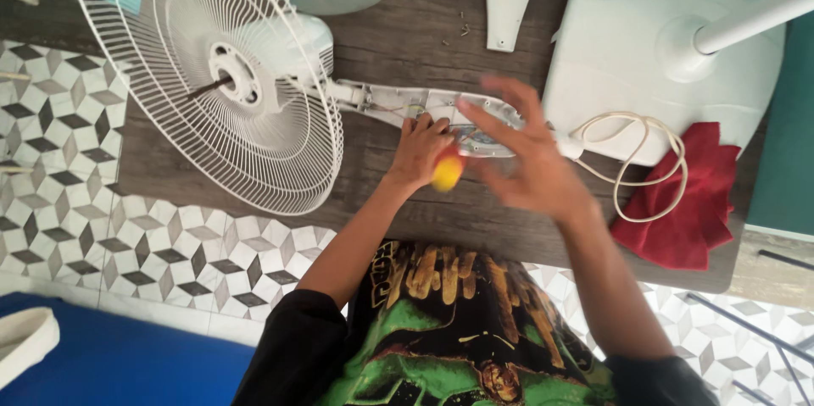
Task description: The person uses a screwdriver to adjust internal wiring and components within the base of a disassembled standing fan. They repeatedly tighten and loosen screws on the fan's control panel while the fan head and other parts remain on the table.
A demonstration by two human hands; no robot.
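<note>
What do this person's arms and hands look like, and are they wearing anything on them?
Both hands, the left hand and the right hand, are bare: no gloves, rings or watch visible. The forearms are bare too. Black sleeves end near the elbows, on a black shirt with a green and yellow print.

Your right hand was smeared by motion, so its fingers could not be counted cleanly, and it hid part of the open fan neck housing. Just below that housing, your left hand covered all but the yellow-orange end of a tool handle; its tip stayed unseen. Beyond the housing, the fan base and wire grille ran off the top edge.
</note>
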